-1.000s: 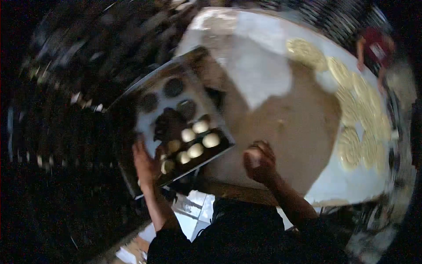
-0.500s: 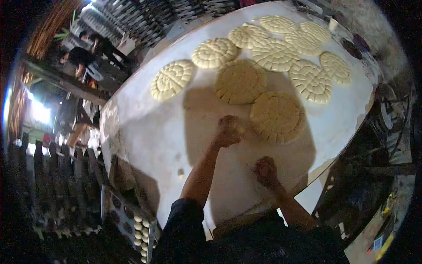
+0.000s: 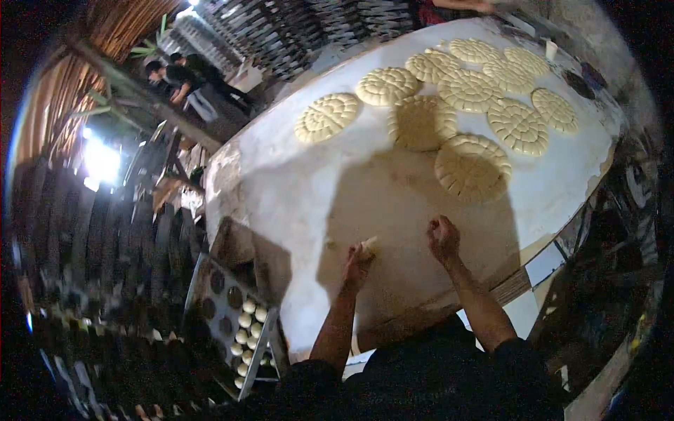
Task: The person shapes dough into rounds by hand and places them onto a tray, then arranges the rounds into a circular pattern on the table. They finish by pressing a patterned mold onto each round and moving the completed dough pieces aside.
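My left hand [image 3: 359, 261] is closed around a small pale piece of dough [image 3: 369, 243], low over the near part of the white table [image 3: 281, 182]. To its right, my right hand [image 3: 443, 237] is curled closed; whatever lies inside its fingers, if anything, is hidden. Beyond my right hand lies the nearest round dough disc [image 3: 474, 168], scored in rings of short segments and partly in shadow. Another shaded disc [image 3: 423, 123] is behind it, and several more like it cover the far side of the table.
At the lower left stands a tray [image 3: 219, 298] with round hollows and several pale balls [image 3: 245, 321]. A small whitish cup [image 3: 551, 50] is at the table's far right. Two people [image 3: 189, 84] bend at the upper left; another person's arm [image 3: 460, 5] shows at the top.
My left hand has come back toward me, and my right hand has moved forward and slightly right. The view has shifted, showing more of the tray at the left.
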`<action>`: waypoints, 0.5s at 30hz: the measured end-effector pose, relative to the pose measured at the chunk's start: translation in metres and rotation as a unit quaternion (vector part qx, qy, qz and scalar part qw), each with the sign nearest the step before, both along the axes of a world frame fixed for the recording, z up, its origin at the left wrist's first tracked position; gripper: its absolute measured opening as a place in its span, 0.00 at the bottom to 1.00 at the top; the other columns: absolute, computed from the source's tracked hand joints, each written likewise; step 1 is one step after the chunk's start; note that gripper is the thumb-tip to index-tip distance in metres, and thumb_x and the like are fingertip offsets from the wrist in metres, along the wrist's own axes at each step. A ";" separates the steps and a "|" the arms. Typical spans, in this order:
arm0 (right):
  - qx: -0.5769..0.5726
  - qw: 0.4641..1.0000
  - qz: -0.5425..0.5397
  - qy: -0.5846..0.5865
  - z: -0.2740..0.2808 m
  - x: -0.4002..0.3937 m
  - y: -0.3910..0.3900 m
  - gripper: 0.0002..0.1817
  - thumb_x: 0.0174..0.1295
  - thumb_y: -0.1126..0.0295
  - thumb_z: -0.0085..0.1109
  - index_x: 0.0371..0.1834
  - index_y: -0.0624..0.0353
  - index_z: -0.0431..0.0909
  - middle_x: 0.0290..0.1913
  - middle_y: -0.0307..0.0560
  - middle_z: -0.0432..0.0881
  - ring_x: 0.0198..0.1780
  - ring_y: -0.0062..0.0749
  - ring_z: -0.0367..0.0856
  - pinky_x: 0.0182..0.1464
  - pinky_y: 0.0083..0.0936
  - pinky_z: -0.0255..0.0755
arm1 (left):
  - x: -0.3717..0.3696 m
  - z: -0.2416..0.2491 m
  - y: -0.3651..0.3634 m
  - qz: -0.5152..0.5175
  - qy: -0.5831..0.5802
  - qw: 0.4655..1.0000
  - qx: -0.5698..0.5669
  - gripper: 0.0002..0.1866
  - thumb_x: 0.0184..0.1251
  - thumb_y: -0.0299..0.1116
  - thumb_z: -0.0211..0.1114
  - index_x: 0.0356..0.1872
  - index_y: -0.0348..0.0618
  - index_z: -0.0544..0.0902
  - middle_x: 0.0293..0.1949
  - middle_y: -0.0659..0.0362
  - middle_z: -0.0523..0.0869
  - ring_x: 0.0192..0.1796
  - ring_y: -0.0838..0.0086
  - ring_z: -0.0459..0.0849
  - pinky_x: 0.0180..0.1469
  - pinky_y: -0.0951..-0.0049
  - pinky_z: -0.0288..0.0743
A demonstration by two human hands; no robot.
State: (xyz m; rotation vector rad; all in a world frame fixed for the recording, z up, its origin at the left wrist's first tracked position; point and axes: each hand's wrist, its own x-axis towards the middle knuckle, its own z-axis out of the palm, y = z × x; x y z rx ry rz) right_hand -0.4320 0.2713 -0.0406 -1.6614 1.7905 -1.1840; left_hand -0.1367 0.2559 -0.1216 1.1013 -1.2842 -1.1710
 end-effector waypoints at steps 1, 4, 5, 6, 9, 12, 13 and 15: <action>0.027 0.996 0.027 -0.082 0.025 0.023 0.010 0.23 0.64 0.50 0.55 0.49 0.59 0.73 0.36 0.53 0.80 0.42 0.45 0.80 0.48 0.40 0.73 | 0.004 0.000 0.020 0.001 0.018 1.000 -0.006 0.17 0.75 0.38 0.57 0.57 0.42 0.73 0.45 0.58 0.79 0.44 0.73 0.79 0.46 0.73 0.78; 0.143 0.942 0.133 -0.273 0.036 0.106 0.042 0.27 0.67 0.48 0.53 0.56 0.61 0.70 0.40 0.58 0.81 0.45 0.42 0.82 0.46 0.36 0.76 | 0.021 -0.002 0.063 -0.031 0.195 0.978 0.063 0.15 0.73 0.37 0.58 0.54 0.41 0.76 0.48 0.56 0.80 0.48 0.70 0.81 0.51 0.72 0.77; 0.120 0.952 0.160 -0.232 0.027 0.133 0.054 0.26 0.67 0.49 0.54 0.56 0.60 0.71 0.41 0.58 0.82 0.44 0.41 0.82 0.47 0.35 0.76 | 0.025 0.008 0.077 -0.035 0.255 0.961 0.098 0.14 0.73 0.37 0.59 0.53 0.41 0.77 0.49 0.56 0.80 0.49 0.69 0.81 0.52 0.71 0.77; 0.095 0.959 0.186 -0.190 0.019 0.155 0.067 0.24 0.68 0.51 0.55 0.55 0.60 0.72 0.42 0.58 0.82 0.44 0.41 0.83 0.48 0.35 0.76 | 0.014 0.062 0.103 -0.022 0.282 0.951 0.129 0.13 0.73 0.36 0.59 0.52 0.41 0.78 0.50 0.55 0.80 0.49 0.69 0.81 0.52 0.71 0.77; 0.074 0.974 0.150 -0.153 0.021 0.183 0.113 0.22 0.67 0.55 0.56 0.54 0.61 0.73 0.43 0.57 0.82 0.42 0.37 0.82 0.46 0.33 0.77 | 0.032 0.072 0.135 0.023 0.117 0.991 0.064 0.13 0.73 0.37 0.59 0.49 0.40 0.79 0.51 0.53 0.81 0.49 0.70 0.81 0.50 0.69 0.77; 0.101 0.966 0.209 -0.117 -0.016 0.156 0.127 0.19 0.67 0.60 0.58 0.52 0.62 0.74 0.43 0.54 0.82 0.42 0.32 0.82 0.43 0.29 0.77 | 0.053 0.060 0.173 0.061 -0.227 0.960 -0.155 0.16 0.71 0.40 0.61 0.51 0.40 0.78 0.51 0.52 0.82 0.48 0.68 0.82 0.49 0.66 0.77; 0.084 0.965 0.220 -0.113 -0.015 0.149 0.132 0.18 0.66 0.61 0.58 0.52 0.63 0.74 0.43 0.53 0.81 0.41 0.30 0.82 0.42 0.28 0.77 | 0.059 0.054 0.183 0.072 -0.277 0.946 -0.154 0.17 0.70 0.41 0.62 0.52 0.41 0.78 0.51 0.51 0.81 0.50 0.66 0.82 0.50 0.65 0.77; 0.045 0.964 0.238 -0.107 0.007 0.126 0.140 0.17 0.66 0.63 0.59 0.51 0.64 0.74 0.43 0.50 0.81 0.40 0.27 0.81 0.40 0.25 0.77 | 0.068 0.033 0.200 0.100 -0.300 0.946 -0.077 0.18 0.68 0.42 0.64 0.53 0.43 0.78 0.52 0.48 0.81 0.53 0.62 0.81 0.52 0.63 0.76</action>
